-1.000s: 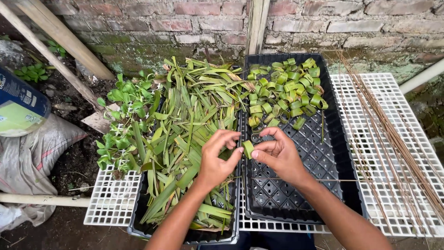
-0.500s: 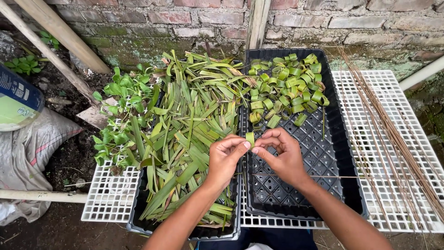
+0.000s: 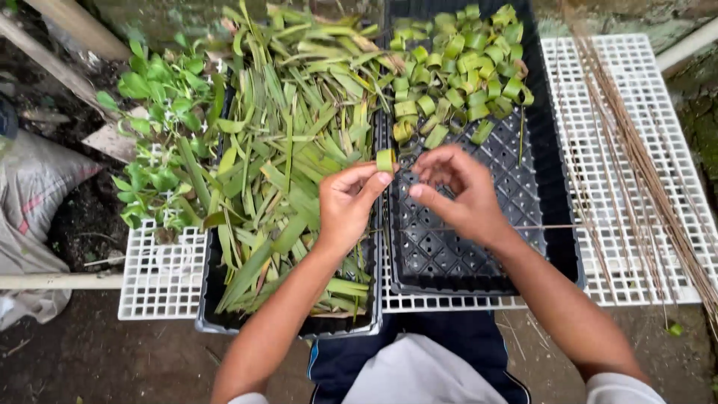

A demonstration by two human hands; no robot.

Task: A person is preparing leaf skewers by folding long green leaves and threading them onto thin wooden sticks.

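Observation:
My left hand (image 3: 348, 202) pinches a small rolled green leaf ring (image 3: 384, 159) between thumb and forefinger. My right hand (image 3: 458, 194) is just beside it, fingers curled, with a thin brown stick (image 3: 550, 227) running out to the right from under the palm. Both hands hover over the seam between two black trays. The left tray (image 3: 213, 318) is heaped with long green leaf strips (image 3: 299, 150). The right black tray (image 3: 449, 262) has a gridded bottom and a pile of finished leaf rings (image 3: 464, 63) at its far end.
A white plastic lattice (image 3: 621, 179) carries both trays. A bundle of thin brown sticks (image 3: 643, 157) lies across its right side. Leafy green sprigs (image 3: 153, 127) spill off the left edge. A grey sack (image 3: 30, 217) and bamboo poles (image 3: 60, 280) lie on the ground at left.
The view has closed in and tilted down, so the brick wall is out of sight. My hands stay together over the trays, still working the small leaf ring.

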